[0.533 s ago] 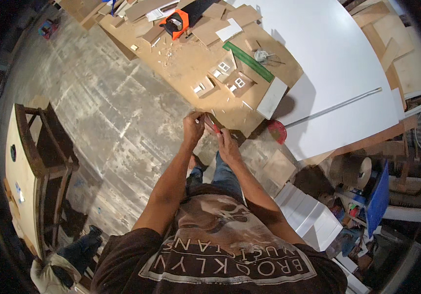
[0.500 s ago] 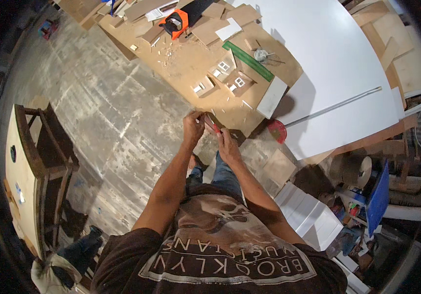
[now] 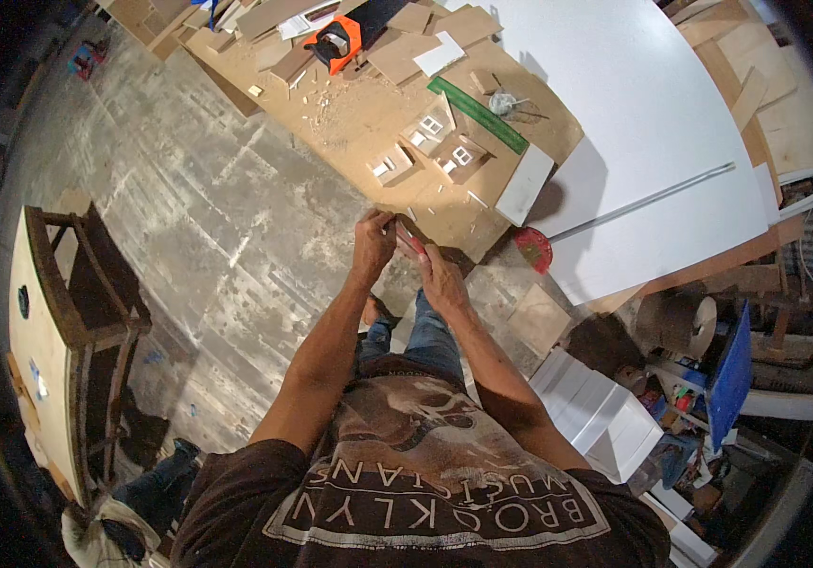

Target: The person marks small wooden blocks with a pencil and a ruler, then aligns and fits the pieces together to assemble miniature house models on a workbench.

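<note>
The right hand (image 3: 440,281) is closed around a red tool (image 3: 416,244) that points toward 11 o'clock; the left hand (image 3: 375,248) curls in at its far end, though I cannot tell whether those fingers grip anything. If the tool slipped, it could nick them, being so near. At 12 o'clock, 1 small house piece (image 3: 391,167) sits near the edge of the table (image 3: 463,220), where a stray knuckle could tip it off
</note>
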`<act>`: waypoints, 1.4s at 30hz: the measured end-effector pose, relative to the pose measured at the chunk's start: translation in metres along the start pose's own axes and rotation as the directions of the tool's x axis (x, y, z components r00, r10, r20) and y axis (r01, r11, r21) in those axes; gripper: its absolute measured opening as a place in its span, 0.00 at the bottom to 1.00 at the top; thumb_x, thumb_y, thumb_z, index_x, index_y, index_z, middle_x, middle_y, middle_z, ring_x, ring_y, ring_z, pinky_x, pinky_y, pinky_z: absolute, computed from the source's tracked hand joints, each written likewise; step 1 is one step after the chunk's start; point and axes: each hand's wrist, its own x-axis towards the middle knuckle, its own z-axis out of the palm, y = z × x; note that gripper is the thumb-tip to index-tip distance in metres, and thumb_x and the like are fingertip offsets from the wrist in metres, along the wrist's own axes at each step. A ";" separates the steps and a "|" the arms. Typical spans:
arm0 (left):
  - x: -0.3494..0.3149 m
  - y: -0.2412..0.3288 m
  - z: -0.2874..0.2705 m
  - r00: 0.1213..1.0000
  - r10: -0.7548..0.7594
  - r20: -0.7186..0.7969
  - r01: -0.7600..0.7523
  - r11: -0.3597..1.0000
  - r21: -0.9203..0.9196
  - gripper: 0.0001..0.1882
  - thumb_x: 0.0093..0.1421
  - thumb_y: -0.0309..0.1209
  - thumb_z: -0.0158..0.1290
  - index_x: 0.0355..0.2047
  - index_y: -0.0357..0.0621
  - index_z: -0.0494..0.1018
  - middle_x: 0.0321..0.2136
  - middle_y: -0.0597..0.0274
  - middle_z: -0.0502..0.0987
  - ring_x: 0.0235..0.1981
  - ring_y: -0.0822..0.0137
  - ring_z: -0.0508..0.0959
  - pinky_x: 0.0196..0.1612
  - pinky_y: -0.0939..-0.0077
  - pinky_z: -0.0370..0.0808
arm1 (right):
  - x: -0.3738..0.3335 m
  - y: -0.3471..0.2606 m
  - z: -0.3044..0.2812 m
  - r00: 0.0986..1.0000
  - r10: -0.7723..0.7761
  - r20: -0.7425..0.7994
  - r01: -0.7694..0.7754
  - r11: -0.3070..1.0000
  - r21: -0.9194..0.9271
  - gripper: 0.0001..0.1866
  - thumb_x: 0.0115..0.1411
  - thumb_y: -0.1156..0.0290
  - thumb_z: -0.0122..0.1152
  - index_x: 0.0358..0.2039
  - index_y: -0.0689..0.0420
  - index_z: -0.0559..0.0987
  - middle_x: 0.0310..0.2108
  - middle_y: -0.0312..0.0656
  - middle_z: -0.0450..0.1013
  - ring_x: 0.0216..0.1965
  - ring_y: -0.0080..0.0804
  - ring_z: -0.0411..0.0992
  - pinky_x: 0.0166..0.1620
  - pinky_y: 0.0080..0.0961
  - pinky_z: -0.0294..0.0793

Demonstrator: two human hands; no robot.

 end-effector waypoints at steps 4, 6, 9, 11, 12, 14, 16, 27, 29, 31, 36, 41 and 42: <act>0.001 -0.003 -0.001 1.000 0.017 0.003 -0.017 1.000 0.005 0.07 0.55 0.18 0.57 0.35 0.34 0.81 0.32 0.44 0.81 0.34 0.49 0.83 0.38 0.63 0.79 | 0.002 0.008 0.003 0.998 -0.057 0.039 0.058 0.997 -0.044 0.15 0.70 0.64 0.48 0.52 0.59 0.67 0.26 0.63 0.76 0.31 0.67 0.75 0.34 0.58 0.73; 0.004 -0.004 -0.001 0.998 0.058 0.021 -0.059 0.997 0.053 0.08 0.55 0.18 0.56 0.35 0.34 0.81 0.32 0.44 0.81 0.33 0.47 0.82 0.37 0.63 0.78 | 0.006 0.006 0.004 0.995 0.025 0.092 -0.009 0.986 -0.169 0.16 0.70 0.64 0.48 0.53 0.59 0.67 0.27 0.63 0.76 0.32 0.66 0.76 0.34 0.58 0.74; 0.000 -0.005 0.001 0.999 0.023 0.046 -0.026 0.998 0.065 0.08 0.56 0.18 0.55 0.35 0.35 0.81 0.31 0.43 0.80 0.32 0.46 0.82 0.36 0.62 0.78 | 0.003 0.005 0.009 0.994 0.014 0.107 0.003 0.987 -0.161 0.18 0.69 0.63 0.47 0.54 0.60 0.67 0.27 0.63 0.77 0.31 0.66 0.77 0.33 0.58 0.75; 0.005 -0.006 0.003 0.999 0.026 0.034 -0.028 0.998 0.056 0.08 0.56 0.19 0.55 0.35 0.36 0.81 0.31 0.43 0.80 0.31 0.46 0.81 0.35 0.61 0.78 | 0.007 0.003 0.012 0.997 0.007 0.083 0.005 0.989 -0.147 0.18 0.69 0.63 0.48 0.53 0.60 0.67 0.29 0.65 0.77 0.34 0.66 0.77 0.35 0.59 0.75; 0.005 -0.004 0.004 0.999 0.032 0.019 -0.033 0.998 0.046 0.08 0.56 0.19 0.54 0.35 0.36 0.81 0.30 0.44 0.80 0.31 0.46 0.81 0.35 0.61 0.77 | 0.005 0.001 0.011 0.998 -0.001 0.056 0.008 0.991 -0.134 0.18 0.69 0.62 0.48 0.53 0.60 0.67 0.31 0.66 0.77 0.36 0.66 0.77 0.37 0.59 0.75; -0.002 -0.003 0.007 0.999 0.038 0.023 -0.040 0.996 0.081 0.08 0.56 0.19 0.55 0.35 0.36 0.81 0.30 0.44 0.80 0.31 0.46 0.81 0.35 0.61 0.77 | -0.008 -0.001 0.002 0.997 0.043 0.065 -0.039 0.997 -0.072 0.18 0.70 0.62 0.47 0.53 0.60 0.67 0.33 0.67 0.77 0.38 0.66 0.76 0.40 0.60 0.74; 0.002 -0.006 0.006 0.998 0.057 0.014 -0.058 0.991 0.117 0.07 0.57 0.19 0.55 0.34 0.36 0.81 0.30 0.44 0.80 0.30 0.46 0.81 0.35 0.61 0.77 | -0.006 -0.006 -0.002 0.995 0.072 0.068 -0.071 0.997 -0.010 0.18 0.70 0.61 0.47 0.53 0.60 0.67 0.36 0.68 0.76 0.39 0.67 0.76 0.43 0.61 0.73; 0.005 0.000 -0.009 0.985 -0.170 0.036 0.173 0.969 -0.178 0.06 0.61 0.24 0.59 0.37 0.33 0.79 0.31 0.50 0.82 0.31 0.61 0.80 0.36 0.67 0.76 | 0.017 0.024 -0.053 0.979 0.137 -0.153 -0.165 0.969 -0.186 0.23 0.71 0.58 0.48 0.60 0.57 0.68 0.42 0.61 0.76 0.41 0.65 0.75 0.44 0.56 0.75; 0.011 0.011 -0.012 0.979 -0.202 0.003 0.198 0.957 -0.212 0.05 0.61 0.23 0.58 0.36 0.34 0.79 0.31 0.49 0.81 0.30 0.58 0.80 0.36 0.67 0.77 | 0.030 0.027 -0.048 0.979 0.063 -0.192 -0.120 0.946 -0.300 0.23 0.70 0.59 0.50 0.60 0.57 0.68 0.43 0.58 0.75 0.42 0.63 0.75 0.46 0.53 0.75; 0.016 0.021 -0.014 0.975 -0.204 -0.086 0.193 0.974 -0.119 0.04 0.62 0.24 0.57 0.36 0.35 0.78 0.31 0.48 0.80 0.30 0.56 0.80 0.36 0.65 0.76 | 0.041 0.001 -0.060 0.868 -0.329 -0.370 0.029 0.780 -0.625 0.18 0.66 0.63 0.55 0.51 0.61 0.75 0.43 0.54 0.74 0.41 0.59 0.75 0.43 0.46 0.75; 0.025 0.049 -0.008 0.987 -0.143 -0.076 0.137 0.988 -0.074 0.04 0.61 0.24 0.56 0.34 0.36 0.78 0.32 0.48 0.80 0.32 0.52 0.80 0.37 0.64 0.76 | 0.084 -0.031 -0.070 0.939 -0.217 -0.266 0.244 0.967 0.070 0.12 0.60 0.72 0.61 0.43 0.62 0.82 0.39 0.53 0.77 0.41 0.55 0.76 0.45 0.40 0.75; 0.028 0.054 -0.011 0.997 -0.032 -0.076 0.025 0.996 -0.085 0.05 0.60 0.22 0.57 0.36 0.34 0.79 0.33 0.50 0.81 0.33 0.55 0.82 0.38 0.66 0.78 | 0.114 -0.045 -0.083 0.892 -0.450 -0.044 0.448 0.867 0.217 0.10 0.59 0.75 0.60 0.40 0.63 0.80 0.38 0.52 0.77 0.41 0.54 0.76 0.45 0.41 0.75; 0.028 0.055 -0.012 0.996 -0.033 -0.080 0.025 0.995 -0.099 0.05 0.62 0.22 0.57 0.37 0.34 0.80 0.33 0.53 0.82 0.32 0.62 0.82 0.36 0.68 0.79 | 0.117 -0.046 -0.088 0.884 -0.468 -0.009 0.455 0.854 0.253 0.09 0.59 0.75 0.60 0.40 0.63 0.80 0.38 0.52 0.78 0.41 0.53 0.76 0.44 0.40 0.75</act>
